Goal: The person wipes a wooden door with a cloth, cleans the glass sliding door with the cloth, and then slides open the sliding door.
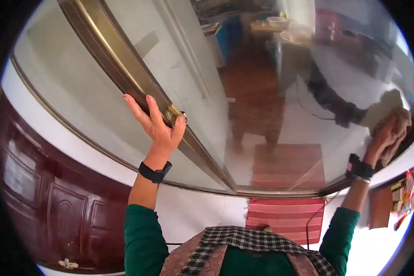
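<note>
My left hand (158, 126) rests with spread fingers on the brown metal frame (119, 55) of a sliding glass door. Its thumb lies beside a small brass latch (174, 112). At the far right, my right hand (385, 135) presses a brownish cloth (400, 122) against the glass pane (280, 110). The cloth is bunched under and around the fingers, and part of it hangs below the hand. A reflection of the arm and cloth shows in the glass beside it.
A dark red panelled door (64, 211) stands at the left. Below the glass lies a red striped mat (285, 216) on the pale floor. At the lower right is a brown box (381, 209) with colourful packets. A bowl (278, 21) shows in the glass.
</note>
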{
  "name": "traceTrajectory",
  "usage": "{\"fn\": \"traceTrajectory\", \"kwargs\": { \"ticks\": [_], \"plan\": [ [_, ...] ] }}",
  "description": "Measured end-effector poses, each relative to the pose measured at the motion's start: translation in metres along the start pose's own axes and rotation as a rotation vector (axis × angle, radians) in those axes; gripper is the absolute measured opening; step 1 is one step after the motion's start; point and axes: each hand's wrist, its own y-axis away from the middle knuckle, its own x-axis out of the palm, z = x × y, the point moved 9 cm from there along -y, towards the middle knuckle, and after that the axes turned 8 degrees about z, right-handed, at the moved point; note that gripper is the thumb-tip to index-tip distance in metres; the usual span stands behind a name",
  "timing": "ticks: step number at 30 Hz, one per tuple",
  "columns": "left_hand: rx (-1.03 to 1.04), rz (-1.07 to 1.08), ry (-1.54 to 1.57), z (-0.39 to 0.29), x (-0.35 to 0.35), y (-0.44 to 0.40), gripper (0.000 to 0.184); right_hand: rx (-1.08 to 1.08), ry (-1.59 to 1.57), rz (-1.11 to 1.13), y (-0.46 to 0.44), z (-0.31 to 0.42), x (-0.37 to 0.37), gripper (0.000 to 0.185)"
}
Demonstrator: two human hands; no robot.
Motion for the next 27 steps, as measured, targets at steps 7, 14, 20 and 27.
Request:
{"fn": "traceTrajectory", "kwargs": {
  "ticks": [7, 14, 20, 27],
  "plan": [
    [0.14, 0.024, 0.069, 0.003, 0.003, 0.018, 0.054, -0.873, -0.397, 0.098, 0.061, 0.316, 0.177, 0.021],
    [0.079, 0.021, 0.069, 0.012, -0.017, 0.021, 0.04, -1.005, 0.05, 0.667, 0.142, 0.515, 0.33, 0.011],
    [0.041, 0.176, 0.216, 0.031, -0.017, 0.035, 0.057, -0.942, -0.05, 0.942, 0.21, 0.472, 0.335, 0.011],
    [0.165, 0.279, 0.019, 0.018, -0.024, 0.028, 0.057, -0.795, -0.182, 1.212, 0.29, 0.415, 0.319, 0.011]
  ]
}}
